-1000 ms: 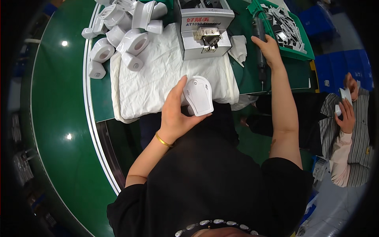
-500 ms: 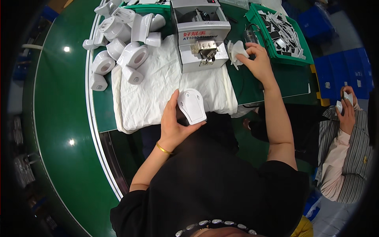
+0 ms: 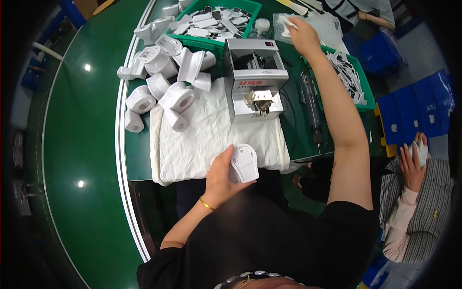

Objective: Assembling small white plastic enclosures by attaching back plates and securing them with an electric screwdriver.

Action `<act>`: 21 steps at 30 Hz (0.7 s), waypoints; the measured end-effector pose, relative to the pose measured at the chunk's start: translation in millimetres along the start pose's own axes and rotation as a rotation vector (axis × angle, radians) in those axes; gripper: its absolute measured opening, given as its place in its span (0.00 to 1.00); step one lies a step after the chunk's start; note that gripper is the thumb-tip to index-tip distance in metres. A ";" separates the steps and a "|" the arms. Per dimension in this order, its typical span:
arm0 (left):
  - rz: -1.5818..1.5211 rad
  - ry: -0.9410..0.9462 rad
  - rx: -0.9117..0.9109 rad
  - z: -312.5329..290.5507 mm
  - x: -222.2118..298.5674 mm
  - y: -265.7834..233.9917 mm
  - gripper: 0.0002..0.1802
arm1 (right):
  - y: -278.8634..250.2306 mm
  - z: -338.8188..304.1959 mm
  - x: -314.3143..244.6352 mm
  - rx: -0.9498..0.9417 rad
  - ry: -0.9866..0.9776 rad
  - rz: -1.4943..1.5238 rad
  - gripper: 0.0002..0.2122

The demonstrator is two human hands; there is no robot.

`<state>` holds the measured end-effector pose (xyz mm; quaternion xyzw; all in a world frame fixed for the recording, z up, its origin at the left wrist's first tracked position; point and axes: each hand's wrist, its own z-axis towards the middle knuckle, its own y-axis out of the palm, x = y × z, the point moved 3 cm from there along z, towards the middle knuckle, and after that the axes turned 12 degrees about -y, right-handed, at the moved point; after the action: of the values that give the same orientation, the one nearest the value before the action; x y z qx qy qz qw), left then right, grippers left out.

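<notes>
My left hand (image 3: 220,177) is wrapped round a white plastic housing (image 3: 246,164), held above the near edge of the table. The housing's flat face, with a rounded end and small holes, is turned up. My right arm reaches far forward past the grey machine (image 3: 237,77). At the far side of the table, my right hand (image 3: 306,37) pinches a crumpled white cloth or tissue (image 3: 287,28), beside a clear plastic bag (image 3: 325,29). My fingers partly hide the white piece.
Several white plastic housings (image 3: 156,86) are heaped on the left, partly on a white cloth (image 3: 192,149). A green bin (image 3: 255,17) of small parts stands behind; another green bin (image 3: 369,96) is at right. An electric screwdriver (image 3: 309,96) lies between. A co-worker's hand (image 3: 412,171) is far right.
My right hand has moved forward from beside the machine to the table's far side, with the crumpled white piece. The view has shifted forward. My left hand still holds the housing.
</notes>
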<state>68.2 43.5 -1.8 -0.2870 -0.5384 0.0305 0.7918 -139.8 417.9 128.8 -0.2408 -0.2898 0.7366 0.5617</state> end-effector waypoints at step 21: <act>-0.115 -0.028 -0.031 5.4 -12.5 7.8 0.59 | 49.1 40.1 -11.5 -0.434 -0.077 0.020 0.14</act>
<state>60.3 47.8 -14.7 -0.2675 -0.5656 -0.0194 0.7798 -198.0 390.6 123.6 -0.3306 -0.4601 0.6714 0.4778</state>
